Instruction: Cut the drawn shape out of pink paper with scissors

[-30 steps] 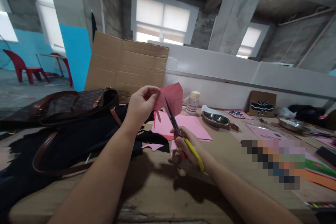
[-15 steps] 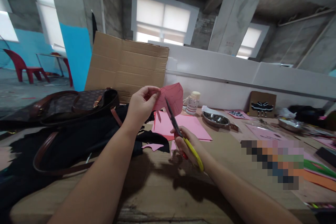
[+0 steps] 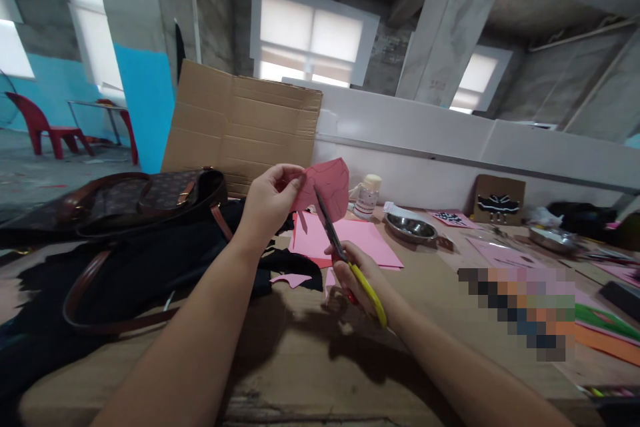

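My left hand (image 3: 274,201) pinches the left edge of a pink sheet of paper (image 3: 331,180) marked with drawn lines, holding it up above the table. My right hand (image 3: 356,275) is wrapped round the handles of a pair of scissors (image 3: 327,221) with yellow and red grips. Their dark blades point up and left and lie against the lower part of the paper. A narrow paper strip dangles below my left fingers. Beneath, a stack of pink sheets (image 3: 370,240) rests on the table, with a pink paper scrap (image 3: 291,279) on black cloth nearer me.
To the left lie a brown handbag (image 3: 165,197) and black cloth (image 3: 165,267). A cardboard sheet (image 3: 240,123) leans at the back. Beyond the paper stand a bottle (image 3: 367,197) and a metal bowl (image 3: 411,228). Pink cards and a second bowl (image 3: 555,239) are on the right.
Almost nothing differs. The hands, paper and scissors keep nearly the same place; at most the scissor blades have shifted very slightly.
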Available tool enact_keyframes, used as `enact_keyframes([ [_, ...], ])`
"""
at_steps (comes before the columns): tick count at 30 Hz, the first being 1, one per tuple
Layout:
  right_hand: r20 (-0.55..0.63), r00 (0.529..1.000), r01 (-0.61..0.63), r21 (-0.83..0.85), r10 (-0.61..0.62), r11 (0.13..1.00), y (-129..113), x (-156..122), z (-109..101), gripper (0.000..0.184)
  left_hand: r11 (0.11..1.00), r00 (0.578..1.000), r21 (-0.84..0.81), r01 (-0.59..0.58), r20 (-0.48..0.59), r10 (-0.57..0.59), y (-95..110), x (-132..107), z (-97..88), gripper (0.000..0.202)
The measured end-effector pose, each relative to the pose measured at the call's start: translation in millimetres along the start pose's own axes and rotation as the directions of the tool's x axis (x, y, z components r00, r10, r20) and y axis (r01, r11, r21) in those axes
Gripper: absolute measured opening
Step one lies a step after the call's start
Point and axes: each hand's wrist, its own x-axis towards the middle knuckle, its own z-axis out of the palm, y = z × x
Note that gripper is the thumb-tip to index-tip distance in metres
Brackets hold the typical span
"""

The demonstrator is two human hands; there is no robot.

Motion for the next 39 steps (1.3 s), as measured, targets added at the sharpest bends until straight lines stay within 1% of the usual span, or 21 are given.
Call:
enact_keyframes([
  [7,-0.015,1.000,0.010,-0.016,-0.010,1.000,4.7,1.9,-0.4,0.042,1.000,1.000,-0.017,0.022,0.000,-0.022,1.1,-0.3,0.8,0.022],
  [16,0.020,1.000,0.021,-0.035,-0.020,0.999,-3.5,-1.4,-1.4,0.037,0.999,1.000,-0.031,0.016,0.006,-0.016,0.4,0.4,0.0,0.021],
  [24,0.024,1.000,-0.020,-0.020,0.020,1.000,-0.5,-0.9,-2.0,0.041,0.999,1.000,-0.037,0.016,0.005,-0.016,2.7,0.2,-0.1,0.019],
  [27,-0.001,1.000,0.006,-0.036,-0.006,0.999,-1.2,-0.5,-1.6,0.043,1.000,1.000,-0.027,0.013,0.005,-0.012,3.4,0.0,0.0,0.019],
  [31,-0.016,0.999,0.034,-0.049,-0.035,0.998,-0.6,0.4,-1.0,0.040,1.000,1.000,-0.022,0.014,0.004,-0.014,2.9,-0.1,-0.3,0.020],
  [39,-0.009,1.000,0.018,-0.036,-0.019,0.999,1.3,1.0,-1.2,0.036,1.000,1.000,-0.014,0.011,0.001,-0.011,2.6,0.1,-0.4,0.019],
])
